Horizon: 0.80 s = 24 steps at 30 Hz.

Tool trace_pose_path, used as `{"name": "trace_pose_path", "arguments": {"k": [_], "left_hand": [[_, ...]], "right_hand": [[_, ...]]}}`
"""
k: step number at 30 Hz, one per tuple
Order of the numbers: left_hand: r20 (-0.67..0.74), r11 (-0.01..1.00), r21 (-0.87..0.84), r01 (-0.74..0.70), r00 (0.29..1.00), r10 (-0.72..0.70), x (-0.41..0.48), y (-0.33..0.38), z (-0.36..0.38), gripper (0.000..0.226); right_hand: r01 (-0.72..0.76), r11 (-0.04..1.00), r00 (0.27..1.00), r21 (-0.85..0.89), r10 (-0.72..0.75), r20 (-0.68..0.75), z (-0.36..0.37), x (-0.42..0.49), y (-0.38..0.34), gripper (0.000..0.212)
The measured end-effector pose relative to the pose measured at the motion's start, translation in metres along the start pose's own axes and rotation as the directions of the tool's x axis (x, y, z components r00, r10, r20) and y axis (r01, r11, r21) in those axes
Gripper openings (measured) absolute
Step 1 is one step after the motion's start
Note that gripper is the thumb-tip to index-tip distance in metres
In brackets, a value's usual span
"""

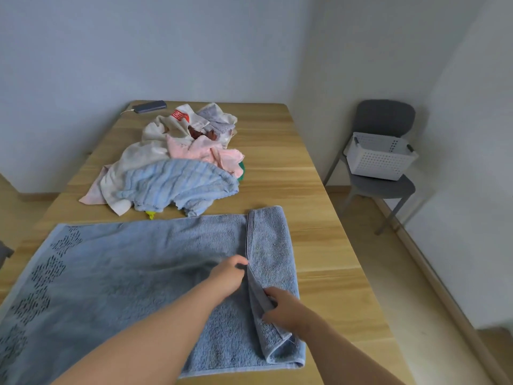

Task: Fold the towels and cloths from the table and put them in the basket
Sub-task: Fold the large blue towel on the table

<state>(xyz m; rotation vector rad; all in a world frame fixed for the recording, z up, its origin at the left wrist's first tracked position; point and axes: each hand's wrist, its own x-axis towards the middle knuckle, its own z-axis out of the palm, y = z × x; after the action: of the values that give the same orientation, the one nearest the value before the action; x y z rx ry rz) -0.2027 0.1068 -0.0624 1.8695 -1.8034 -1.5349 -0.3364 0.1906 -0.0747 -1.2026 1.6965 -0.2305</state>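
Big blue-grey towel (133, 273) is spread flat on the wooden table (319, 218), its right end flapped over toward the middle. Left hand (229, 276) pinches the flap's striped edge, right hand (288, 308) grips that same edge a bit nearer. Pile of unfolded cloths (177, 162) sits at 12 o'clock behind the towel. White basket (380, 157) rests on a grey chair (385, 120) off at 2 o'clock.
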Motion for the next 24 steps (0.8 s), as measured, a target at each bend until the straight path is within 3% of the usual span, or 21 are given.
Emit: {"name": "trace_pose_path", "arguments": {"k": [4,11,13,16,24], "left_hand": [[0.045,0.982,0.160,-0.095,0.995,0.089,0.011,0.009,0.010,0.038],[-0.048,0.949,0.309,-0.068,0.995,0.086,0.022,0.017,0.011,0.037],[-0.154,0.966,0.244,-0.079,0.981,0.119,0.024,0.017,0.008,0.029],[-0.275,0.990,0.068,-0.124,0.952,0.138,0.019,0.021,-0.002,0.018],[-0.149,0.926,-0.369,-0.078,0.989,0.024,-0.001,0.016,-0.090,0.044]], "right_hand": [[0.063,0.997,0.997,-0.036,-0.061,0.049,-0.002,0.002,0.000,0.036],[0.087,0.996,0.991,-0.036,-0.083,0.107,-0.001,0.003,0.000,0.019],[0.070,0.998,0.991,0.003,-0.070,0.116,-0.002,0.001,-0.004,0.019],[0.059,0.994,0.992,0.087,-0.068,0.106,-0.005,-0.002,-0.018,0.039],[0.052,0.968,0.973,0.244,-0.103,0.204,0.025,-0.008,-0.089,0.057]]}}
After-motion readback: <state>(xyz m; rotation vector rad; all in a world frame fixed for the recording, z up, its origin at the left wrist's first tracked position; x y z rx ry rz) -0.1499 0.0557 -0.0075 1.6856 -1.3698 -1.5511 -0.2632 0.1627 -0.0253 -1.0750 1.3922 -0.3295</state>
